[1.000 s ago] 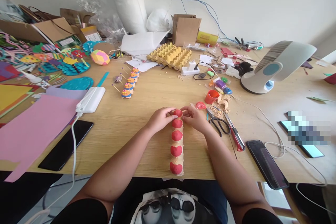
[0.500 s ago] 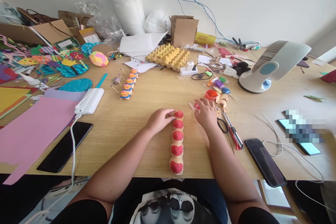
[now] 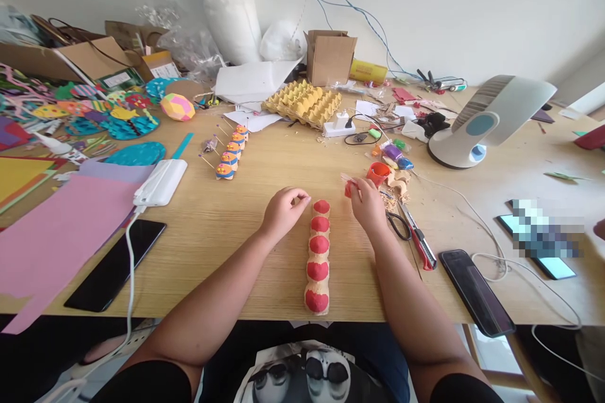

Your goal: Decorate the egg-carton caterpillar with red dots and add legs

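Left hand (image 3: pixel 284 211): curled beside strip (image 3: pixel 319 244); any grip cannot be told.
Right hand (image 3: pixel 369 206): closed on packet (image 3: pixel 348 190).
Packet: best pinched lightly, kept clear of 5 red caps (image 3: pixel 318 271).

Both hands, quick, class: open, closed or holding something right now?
Left hand: closed, fingertips together near the red-topped strip; nothing visibly held.
Right hand: closed, holding the red packet.
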The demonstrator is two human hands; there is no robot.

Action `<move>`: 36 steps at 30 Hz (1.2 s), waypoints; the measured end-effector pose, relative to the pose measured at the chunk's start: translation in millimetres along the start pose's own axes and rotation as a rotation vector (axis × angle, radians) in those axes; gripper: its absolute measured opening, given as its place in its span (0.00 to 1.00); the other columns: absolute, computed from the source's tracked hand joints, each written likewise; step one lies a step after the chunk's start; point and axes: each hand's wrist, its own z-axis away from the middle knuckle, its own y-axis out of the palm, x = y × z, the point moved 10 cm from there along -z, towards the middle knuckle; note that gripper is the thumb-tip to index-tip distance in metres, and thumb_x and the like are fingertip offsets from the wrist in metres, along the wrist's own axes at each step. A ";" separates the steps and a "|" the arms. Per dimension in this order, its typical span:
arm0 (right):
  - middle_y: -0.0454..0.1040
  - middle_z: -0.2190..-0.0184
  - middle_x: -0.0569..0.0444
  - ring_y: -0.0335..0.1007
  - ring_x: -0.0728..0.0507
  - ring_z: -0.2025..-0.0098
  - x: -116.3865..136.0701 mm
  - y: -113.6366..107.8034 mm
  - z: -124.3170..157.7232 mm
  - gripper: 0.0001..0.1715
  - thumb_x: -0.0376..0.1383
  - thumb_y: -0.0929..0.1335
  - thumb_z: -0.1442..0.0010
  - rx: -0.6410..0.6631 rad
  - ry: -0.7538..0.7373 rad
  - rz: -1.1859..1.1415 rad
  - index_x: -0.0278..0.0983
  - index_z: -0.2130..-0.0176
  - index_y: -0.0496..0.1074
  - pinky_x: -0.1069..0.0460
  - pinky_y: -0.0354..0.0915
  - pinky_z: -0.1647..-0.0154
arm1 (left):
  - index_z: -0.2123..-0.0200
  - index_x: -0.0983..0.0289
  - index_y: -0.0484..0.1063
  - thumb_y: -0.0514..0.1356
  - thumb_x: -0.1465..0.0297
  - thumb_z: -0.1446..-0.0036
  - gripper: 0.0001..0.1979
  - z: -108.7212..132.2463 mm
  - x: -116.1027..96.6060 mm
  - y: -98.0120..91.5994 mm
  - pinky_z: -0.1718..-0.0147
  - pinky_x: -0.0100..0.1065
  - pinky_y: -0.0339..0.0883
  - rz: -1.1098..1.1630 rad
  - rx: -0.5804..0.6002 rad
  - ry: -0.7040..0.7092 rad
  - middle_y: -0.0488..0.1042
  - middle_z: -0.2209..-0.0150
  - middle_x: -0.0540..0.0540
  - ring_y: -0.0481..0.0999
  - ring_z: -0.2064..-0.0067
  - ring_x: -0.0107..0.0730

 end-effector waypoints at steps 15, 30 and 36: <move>0.80 0.62 0.49 0.76 0.41 0.59 71.1 -6.6 29.2 0.14 0.40 0.62 0.29 0.068 -0.292 -0.354 0.41 0.59 0.76 0.48 0.69 0.54 | 0.50 0.58 0.76 0.61 0.67 0.35 0.11 16.8 -52.8 -26.2 0.49 0.40 0.71 -0.008 -0.237 0.312 0.76 0.53 0.57 0.74 0.48 0.38; 0.81 0.61 0.50 0.77 0.41 0.58 81.8 -2.0 34.2 0.12 0.40 0.64 0.30 0.074 -0.402 -0.215 0.42 0.59 0.77 0.46 0.69 0.55 | 0.63 0.58 0.77 0.66 0.66 0.39 0.03 22.6 -64.2 -32.7 0.49 0.44 0.71 -0.100 -0.309 0.362 0.76 0.58 0.55 0.75 0.53 0.37; 0.82 0.60 0.50 0.78 0.40 0.57 80.9 -3.2 34.1 0.12 0.41 0.64 0.29 0.066 -0.391 -0.188 0.43 0.59 0.77 0.45 0.69 0.53 | 0.62 0.57 0.77 0.66 0.64 0.39 0.05 19.4 -60.0 -30.1 0.48 0.45 0.70 -0.119 -0.284 0.319 0.77 0.57 0.55 0.75 0.52 0.39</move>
